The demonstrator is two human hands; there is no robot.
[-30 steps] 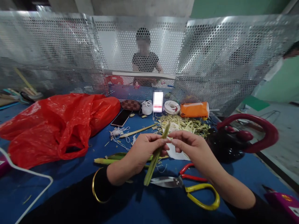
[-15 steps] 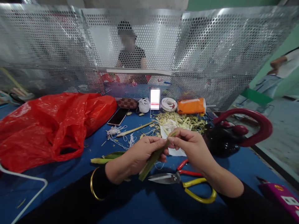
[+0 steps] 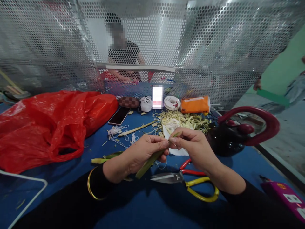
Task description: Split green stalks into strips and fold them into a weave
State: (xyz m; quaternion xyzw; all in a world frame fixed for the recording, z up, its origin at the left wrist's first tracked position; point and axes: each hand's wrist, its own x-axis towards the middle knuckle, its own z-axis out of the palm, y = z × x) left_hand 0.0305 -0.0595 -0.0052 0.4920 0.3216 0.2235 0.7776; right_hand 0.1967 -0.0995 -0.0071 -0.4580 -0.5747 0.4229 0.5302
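A green strip of leaf (image 3: 149,163) is pinched between my two hands above the blue table (image 3: 143,203). My left hand (image 3: 147,151) is closed round its middle, thumb on top. At its upper end my right hand (image 3: 188,141) grips it with thumb and forefinger, and the fingertips of both hands almost meet. Below lie scissors (image 3: 170,178) with one red and one yellow handle, their blades pointing left. More green leaf pieces (image 3: 100,160) rest beside my left wrist.
A red plastic bag (image 3: 59,124) covers the left side, with a phone (image 3: 119,115) beside it. Shredded plant scraps (image 3: 200,124), white thread (image 3: 116,130), a tape roll (image 3: 172,103) and an orange packet (image 3: 194,104) lie behind my hands. A dark kettle (image 3: 226,140) stands right. Perforated metal panels (image 3: 157,41) rise behind.
The strip's lower end has swung slightly left and up, while both hands keep their pinch. My view has shifted a little. The person behind the panel has leaned left.
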